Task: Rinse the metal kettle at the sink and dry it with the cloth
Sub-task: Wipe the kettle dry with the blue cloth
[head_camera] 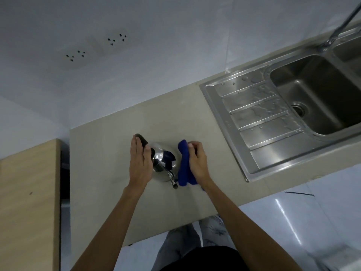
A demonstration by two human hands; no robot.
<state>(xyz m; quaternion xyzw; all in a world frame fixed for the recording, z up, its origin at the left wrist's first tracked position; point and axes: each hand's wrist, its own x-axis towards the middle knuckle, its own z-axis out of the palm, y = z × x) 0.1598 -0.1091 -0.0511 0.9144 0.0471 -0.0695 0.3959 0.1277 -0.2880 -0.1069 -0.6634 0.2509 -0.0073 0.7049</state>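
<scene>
My left hand (139, 163) clenches the slick, rigid kettle (163, 163) by its black handle (143, 142) at 10 o'clock, while my right hand (197, 160) grips the soft cloth (184, 169).

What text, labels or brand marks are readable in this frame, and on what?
None readable.
Sink: small stamped mark on the left rim beside the drainboard, too small and blurred to read.
Kettle, blue cloth, counter and wall sockets: no text visible.
</scene>
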